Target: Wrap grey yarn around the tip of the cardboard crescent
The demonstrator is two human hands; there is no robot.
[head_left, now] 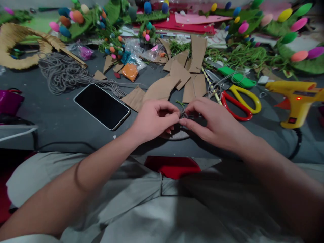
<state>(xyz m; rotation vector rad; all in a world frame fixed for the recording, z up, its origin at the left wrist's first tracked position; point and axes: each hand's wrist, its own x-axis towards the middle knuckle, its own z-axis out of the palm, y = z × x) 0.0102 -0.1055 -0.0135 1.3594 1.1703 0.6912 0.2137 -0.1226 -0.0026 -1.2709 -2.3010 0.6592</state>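
- head view: left hand (154, 118) and right hand (212, 122), fingertips pinched, hold what seems grey cord (185, 113) above a round piece (177, 136), near on the tabletop (60, 126).
- work seems partway — whether anything is fastened, i cannot tell; a cord heap (57, 74) lies loose, far left.

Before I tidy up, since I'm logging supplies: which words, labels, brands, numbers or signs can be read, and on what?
Nothing can be read.
Yellow glue gun: the label strip on its side is too blurred; any marks on its red switch are too small.
Phone screen: dark, no text visible.
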